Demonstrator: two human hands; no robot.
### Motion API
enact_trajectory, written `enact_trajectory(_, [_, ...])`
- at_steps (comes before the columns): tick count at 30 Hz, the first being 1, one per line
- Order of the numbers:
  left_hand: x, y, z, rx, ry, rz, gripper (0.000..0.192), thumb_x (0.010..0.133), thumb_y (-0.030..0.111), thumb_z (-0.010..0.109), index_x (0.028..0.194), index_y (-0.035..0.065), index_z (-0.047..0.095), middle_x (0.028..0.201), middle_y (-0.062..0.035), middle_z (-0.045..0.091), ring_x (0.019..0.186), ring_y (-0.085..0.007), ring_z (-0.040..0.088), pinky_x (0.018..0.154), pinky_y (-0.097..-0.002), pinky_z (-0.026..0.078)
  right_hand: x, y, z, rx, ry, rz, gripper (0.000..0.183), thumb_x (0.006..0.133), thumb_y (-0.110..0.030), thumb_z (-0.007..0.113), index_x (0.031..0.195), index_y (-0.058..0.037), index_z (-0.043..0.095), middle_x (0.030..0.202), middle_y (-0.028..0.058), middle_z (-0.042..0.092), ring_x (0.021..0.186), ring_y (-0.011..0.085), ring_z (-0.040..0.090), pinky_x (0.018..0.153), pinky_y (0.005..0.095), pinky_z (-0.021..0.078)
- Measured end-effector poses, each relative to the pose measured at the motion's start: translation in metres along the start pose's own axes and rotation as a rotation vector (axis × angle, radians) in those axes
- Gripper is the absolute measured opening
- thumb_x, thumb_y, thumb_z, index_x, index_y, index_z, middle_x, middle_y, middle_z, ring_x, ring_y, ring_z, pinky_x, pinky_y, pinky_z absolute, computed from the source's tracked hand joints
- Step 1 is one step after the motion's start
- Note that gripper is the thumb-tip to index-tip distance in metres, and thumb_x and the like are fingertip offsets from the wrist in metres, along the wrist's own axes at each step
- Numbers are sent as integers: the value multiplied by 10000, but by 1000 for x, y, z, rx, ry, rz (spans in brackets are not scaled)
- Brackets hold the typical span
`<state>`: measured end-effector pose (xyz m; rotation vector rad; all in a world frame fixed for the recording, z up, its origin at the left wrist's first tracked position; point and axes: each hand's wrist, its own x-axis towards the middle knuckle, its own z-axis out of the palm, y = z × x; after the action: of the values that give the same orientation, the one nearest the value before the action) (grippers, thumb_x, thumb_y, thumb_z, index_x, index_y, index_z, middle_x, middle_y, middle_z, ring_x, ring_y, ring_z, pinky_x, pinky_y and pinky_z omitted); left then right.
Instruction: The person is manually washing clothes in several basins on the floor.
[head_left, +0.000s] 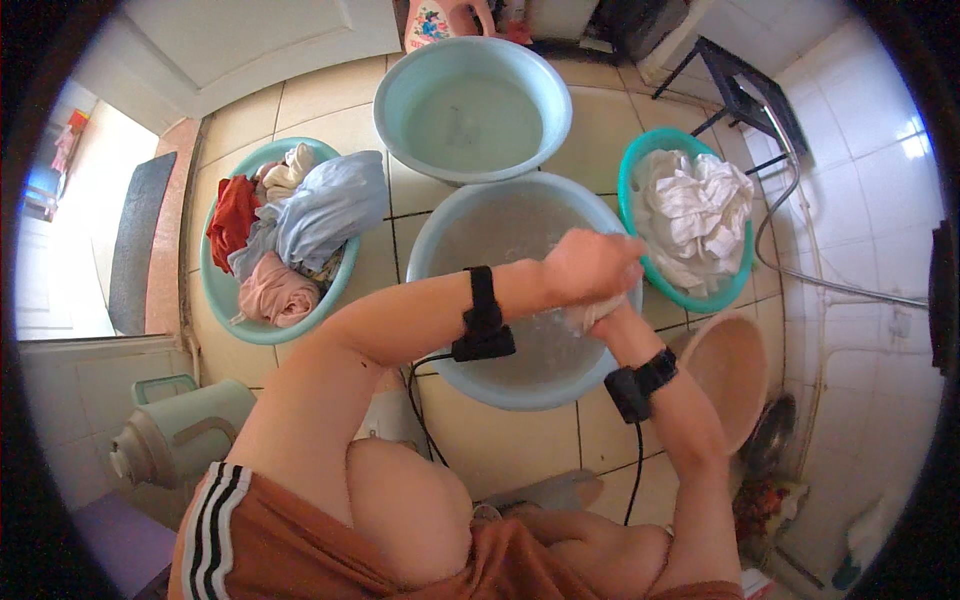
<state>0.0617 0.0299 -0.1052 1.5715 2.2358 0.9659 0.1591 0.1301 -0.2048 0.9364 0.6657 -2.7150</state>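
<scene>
Over the right side of a pale blue basin (450, 365) of cloudy water, my two hands are close together on a small pale wet cloth (592, 313). My left hand (589, 262) is a blurred fist, reaching across from the left. Below it, my right hand (601, 324) grips the cloth from the lower right, its fingers largely hidden by the cloth and my left hand. Each wrist wears a black strap with a cabled box.
A second blue basin (382, 112) holds clearer water behind. Mixed clothes (322, 214) fill a left basin (217, 304); white laundry (701, 202) fills a green basin (628, 180). A thermos flask (191, 424), tan tub (727, 382), black stool (750, 97) and hose (832, 283) stand around.
</scene>
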Motion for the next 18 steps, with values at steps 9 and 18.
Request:
enact_trajectory(9, [-56,-111,-11,-463,-165,-835,385,935,309,521,1223,54,516,1123,-151,605,893,-280,651,602,-373,559,-43,-16,45,-492,223,-523,512,936,-413,528,1259,-20,469,1185,89,551,1084,206,544,916,370,433])
enact_trajectory(18, [-69,-83,23,-675,-264,-637,628,776,341,725,1292,72,488,1039,-163,647,898,-247,651,634,-360,559,-28,0,16,-256,180,-59,533,930,-365,526,1400,-171,369,1376,72,454,1267,245,424,1052,492,316])
